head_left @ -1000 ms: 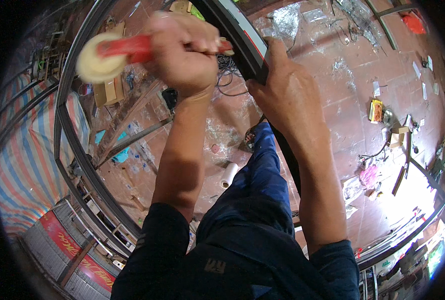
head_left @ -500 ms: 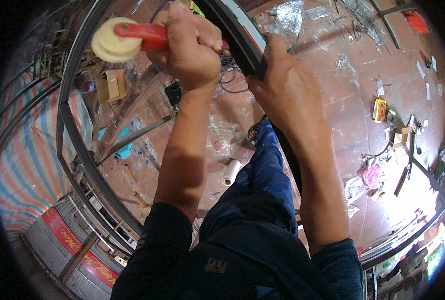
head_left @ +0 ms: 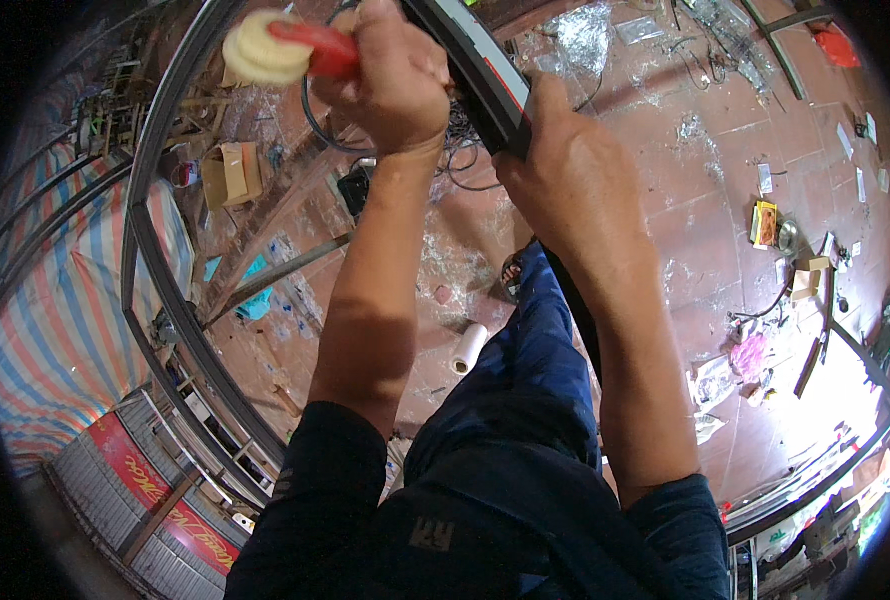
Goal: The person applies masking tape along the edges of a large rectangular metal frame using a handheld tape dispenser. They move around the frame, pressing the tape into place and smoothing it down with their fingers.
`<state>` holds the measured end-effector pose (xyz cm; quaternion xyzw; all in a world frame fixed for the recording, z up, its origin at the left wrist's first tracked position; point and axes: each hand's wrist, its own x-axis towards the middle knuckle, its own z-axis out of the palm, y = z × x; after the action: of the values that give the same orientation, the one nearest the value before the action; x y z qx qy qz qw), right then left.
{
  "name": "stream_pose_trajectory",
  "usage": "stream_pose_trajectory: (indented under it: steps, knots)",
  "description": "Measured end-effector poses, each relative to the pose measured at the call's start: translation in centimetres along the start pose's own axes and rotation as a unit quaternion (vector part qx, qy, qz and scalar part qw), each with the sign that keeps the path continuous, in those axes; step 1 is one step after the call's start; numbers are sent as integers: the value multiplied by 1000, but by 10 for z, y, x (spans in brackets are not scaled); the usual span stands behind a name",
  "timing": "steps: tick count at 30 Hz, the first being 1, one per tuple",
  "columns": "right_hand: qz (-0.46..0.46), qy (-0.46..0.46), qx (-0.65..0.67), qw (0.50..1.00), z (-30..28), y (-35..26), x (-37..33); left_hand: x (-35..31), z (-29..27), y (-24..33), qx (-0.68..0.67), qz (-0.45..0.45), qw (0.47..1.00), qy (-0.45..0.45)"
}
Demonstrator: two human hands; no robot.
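Note:
My left hand (head_left: 397, 88) is closed round the red handle of a mallet with a thick, round cream head (head_left: 267, 48). The head is smeared by motion and points left, away from the bar. Beside it, a black frame bar (head_left: 470, 70) with a white and red strip along its edge slants down through the view. My right hand (head_left: 587, 165) grips this bar from its right side, thumb and fingers on opposite sides. The fingers' far ends are hidden behind the bar. Below the right hand, the bar runs on past my blue trouser leg.
A long, dark curved frame (head_left: 150, 240) borders the left side, near striped sheeting (head_left: 75, 290). On the tiled floor lie a white roll (head_left: 470, 347), an open cardboard box (head_left: 233, 172), a pink plastic bag (head_left: 747, 355), cables, and scattered scraps. A metal bar (head_left: 285, 275) crosses the floor at left.
My left hand and the mallet have shifted slightly up and to the right, with the head tilting. My right hand keeps its grip on the bar. The whole view has shifted slightly.

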<state>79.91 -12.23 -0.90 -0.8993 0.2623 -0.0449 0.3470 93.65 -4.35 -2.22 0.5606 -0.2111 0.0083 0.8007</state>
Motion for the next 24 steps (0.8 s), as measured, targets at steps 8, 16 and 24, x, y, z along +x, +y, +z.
stream_pose_trajectory:
  steps: [8,16,24]
  knots:
    - [13,-13,4,1000,-3,-3,-1,6,-5,16,-125,46,991,-19]
    - [10,-10,-7,1000,-2,-3,-2,-21,-10,16,-84,57,994,-29]
    - [18,-23,-10,1000,-2,-3,-1,-29,-9,13,-35,39,997,-48]
